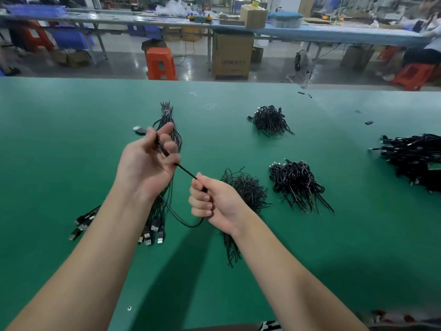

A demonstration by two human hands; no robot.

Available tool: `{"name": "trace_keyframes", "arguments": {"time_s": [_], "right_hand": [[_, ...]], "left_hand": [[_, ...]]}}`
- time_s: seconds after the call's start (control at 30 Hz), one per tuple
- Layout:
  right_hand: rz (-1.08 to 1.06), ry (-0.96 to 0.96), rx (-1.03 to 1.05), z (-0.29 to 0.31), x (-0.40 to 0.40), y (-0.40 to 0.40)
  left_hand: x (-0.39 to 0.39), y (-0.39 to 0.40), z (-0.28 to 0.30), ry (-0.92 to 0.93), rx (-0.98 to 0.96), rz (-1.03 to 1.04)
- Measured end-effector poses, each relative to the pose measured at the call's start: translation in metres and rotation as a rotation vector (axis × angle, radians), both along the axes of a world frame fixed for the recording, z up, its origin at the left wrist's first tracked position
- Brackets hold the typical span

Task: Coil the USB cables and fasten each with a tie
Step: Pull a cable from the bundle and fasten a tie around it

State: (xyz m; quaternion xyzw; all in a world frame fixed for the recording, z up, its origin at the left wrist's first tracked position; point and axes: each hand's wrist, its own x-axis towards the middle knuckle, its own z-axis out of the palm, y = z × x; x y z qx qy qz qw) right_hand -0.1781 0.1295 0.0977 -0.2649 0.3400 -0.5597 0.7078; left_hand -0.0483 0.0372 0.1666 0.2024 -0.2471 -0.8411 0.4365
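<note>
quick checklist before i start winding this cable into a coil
1. Left hand holds the cable near its plug end: ok, fingers are curled round it.
2. Right hand grips the same cable: ok, the short run between the hands is straight and taut.
3. Slack free to wind: cannot tell, the loop hanging below the right hand passes next to the bundle of uncoiled cables and may be caught in it.
4. Ties within reach: ok, the loose pile of ties lies just behind the right hand.
5. Room on the green table to work: ok, bare surface in front of both arms.
</note>
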Motion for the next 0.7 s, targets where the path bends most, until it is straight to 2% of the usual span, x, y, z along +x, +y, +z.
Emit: {"name": "trace_keyframes", "arguments": {"time_s": [0.1,0.23,0.33,0.47,0.53,0.6,0.7], "right_hand": [[0.011,-0.172,0.018,-0.005,-0.006,-0.001],[0.025,-0.049,-0.016,-0.005,-0.013,-0.005],[0.004,-0.087,0.022,-0.005,-0.017,-0.007],[-0.028,-0.046,0.03,-0.004,-0.02,-0.008],[-0.03,-0.035,0.031,-0.004,-0.018,-0.007],[-0.037,-0.026,0.033,-0.005,-0.016,-0.006],[-0.043,-0.027,0.015,-0.006,-0.014,-0.005]], "left_hand": [[0.009,0.001,0.0,-0.238,-0.269,-0.255],[0.026,0.001,-0.002,-0.605,-0.689,-0.657],[0.03,0.0,-0.003,-0.919,-0.883,-0.79],[0.021,0.004,-0.016,-1.329,-0.926,-0.633],[0.016,0.005,-0.022,-1.497,-0.967,-0.66],[0.011,0.005,-0.03,-1.522,-0.965,-0.623],[0.003,0.005,-0.041,-1.306,-0.853,-0.306]]}}
